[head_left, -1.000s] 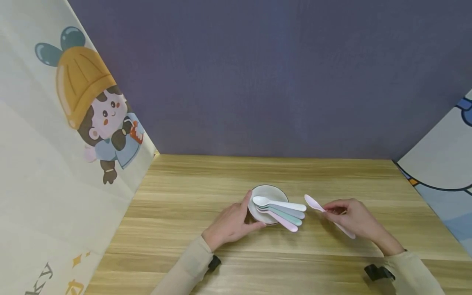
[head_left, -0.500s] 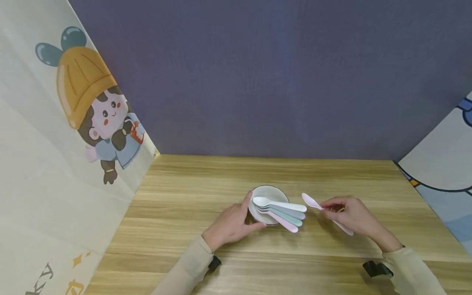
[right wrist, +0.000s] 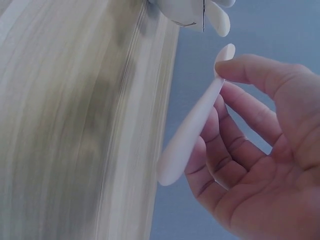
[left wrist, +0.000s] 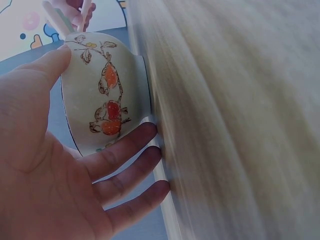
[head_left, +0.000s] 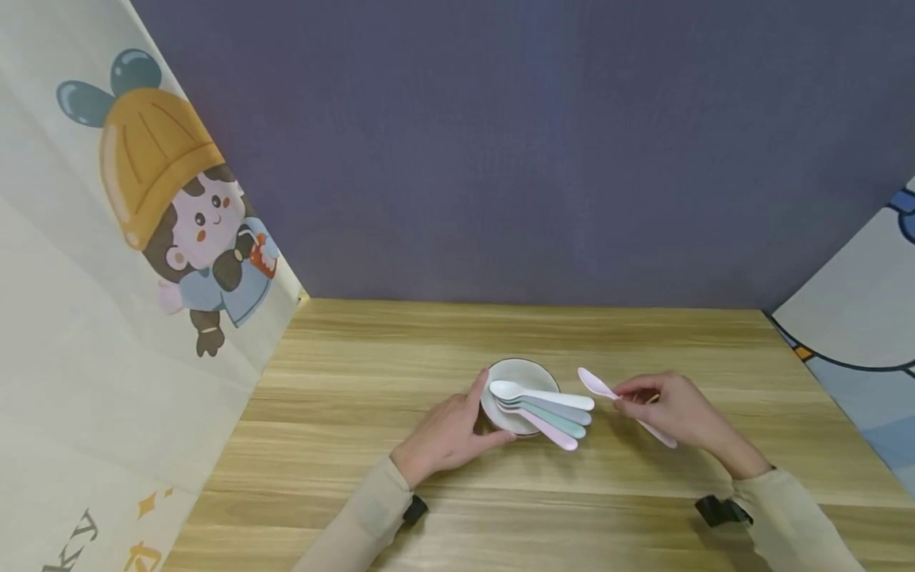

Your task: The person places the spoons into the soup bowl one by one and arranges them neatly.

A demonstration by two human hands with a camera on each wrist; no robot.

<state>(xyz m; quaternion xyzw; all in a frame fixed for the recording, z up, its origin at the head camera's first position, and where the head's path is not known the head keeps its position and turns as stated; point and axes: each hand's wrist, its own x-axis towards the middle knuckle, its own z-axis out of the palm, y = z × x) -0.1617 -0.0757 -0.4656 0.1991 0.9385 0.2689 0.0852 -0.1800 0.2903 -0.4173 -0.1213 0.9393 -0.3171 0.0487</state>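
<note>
A small white bowl point(head_left: 518, 371) stands on the wooden table; the left wrist view shows orange and red fruit painted on its side. My left hand point(head_left: 446, 437) holds its left side between thumb and fingers. Several spoons lean in the bowl with handles out over the right rim: a white spoon point(head_left: 546, 396), a grey one point(head_left: 572, 414), a mint-green one point(head_left: 554, 421) and a pink one point(head_left: 550, 430). To the right, my right hand point(head_left: 675, 409) pinches another pink spoon point(head_left: 595, 383) near its neck, its head pointing toward the bowl. That spoon hangs above the tabletop.
The wooden table point(head_left: 400, 349) ends at a dark blue-grey back panel point(head_left: 457, 159). Printed side panels flank it, the left one point(head_left: 71, 318) with a cartoon figure. A black strap point(head_left: 722, 511) sits at the right sleeve.
My right hand has moved a little left and away from me with the pink spoon, bringing it closer to the bowl. The left hand, bowl and leaning spoons stay in place.
</note>
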